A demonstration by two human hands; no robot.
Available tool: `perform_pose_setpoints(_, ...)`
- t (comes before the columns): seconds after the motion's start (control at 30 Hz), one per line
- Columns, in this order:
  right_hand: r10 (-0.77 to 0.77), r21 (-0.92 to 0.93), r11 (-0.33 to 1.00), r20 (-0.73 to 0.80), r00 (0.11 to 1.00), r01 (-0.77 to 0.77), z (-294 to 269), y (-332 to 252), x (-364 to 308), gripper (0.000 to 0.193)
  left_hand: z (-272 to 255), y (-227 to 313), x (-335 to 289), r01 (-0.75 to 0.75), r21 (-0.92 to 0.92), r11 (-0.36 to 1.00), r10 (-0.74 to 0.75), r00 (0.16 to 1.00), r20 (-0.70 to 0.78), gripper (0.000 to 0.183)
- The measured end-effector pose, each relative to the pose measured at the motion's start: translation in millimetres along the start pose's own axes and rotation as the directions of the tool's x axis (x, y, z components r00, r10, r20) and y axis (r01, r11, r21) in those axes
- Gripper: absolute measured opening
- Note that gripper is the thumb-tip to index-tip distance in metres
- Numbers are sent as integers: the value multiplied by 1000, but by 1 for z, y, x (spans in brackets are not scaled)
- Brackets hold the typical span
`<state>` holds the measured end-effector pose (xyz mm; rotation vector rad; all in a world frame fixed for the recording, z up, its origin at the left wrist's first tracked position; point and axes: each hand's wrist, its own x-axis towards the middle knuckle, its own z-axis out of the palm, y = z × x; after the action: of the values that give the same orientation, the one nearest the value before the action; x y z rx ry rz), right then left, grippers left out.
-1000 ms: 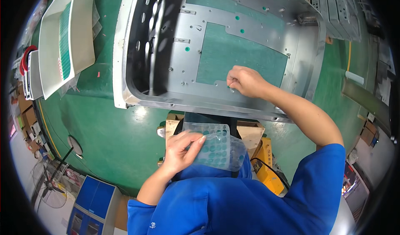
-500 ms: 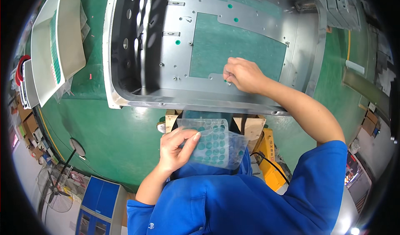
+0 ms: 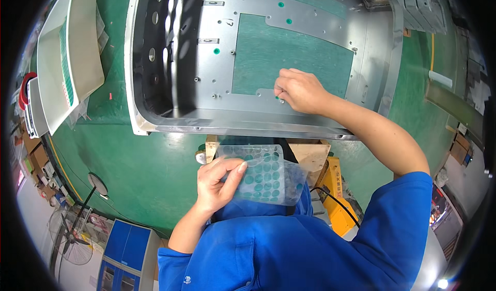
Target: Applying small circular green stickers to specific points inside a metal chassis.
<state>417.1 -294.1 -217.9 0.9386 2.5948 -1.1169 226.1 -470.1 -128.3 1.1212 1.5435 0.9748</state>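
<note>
My left hand pinches a clear sheet of round green stickers between thumb and fingers, close to my body. Inside a large grey metal enclosure, my right hand is closed with its fingertips down at the near edge of the large cutout. A green dot shows right under those fingertips, beside a small metal stud. Whether the fingers still grip it is hidden. Other green dots sit on the panel, at the left and farther back.
On the left stands a white open bin. Under the enclosure are wooden blocks and a yellow pallet jack. Stacked metal parts are at the far right. A fan and a blue cabinet stand lower left.
The enclosure appears shifted slightly left and up in the picture. My right hand stays at the same spot by the cutout edge, and the left keeps its hold on the sticker sheet.
</note>
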Motion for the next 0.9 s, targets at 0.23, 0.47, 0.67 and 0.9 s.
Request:
perform_pose_setpoints(0.23,-6,-21,1000,1,1000,6,1,1,0,1,1,2,1,13,8,1000,-14,1000,17,1)
perform_pose_setpoints(0.47,-33,-10,999,-24,999,32,3,2,-3,2,4,3,2,6,-10,1000,-6,1000,6,2)
perform_pose_setpoints(0.67,26,120,993,-37,999,-21,0,2,-4,16,3,3,2,-3,-16,1000,2,1000,-9,2)
perform_pose_setpoints(0.9,229,133,963,65,971,-235,-16,-8,14,27,-12,8,2,86,-65,994,-93,989,-113,5)
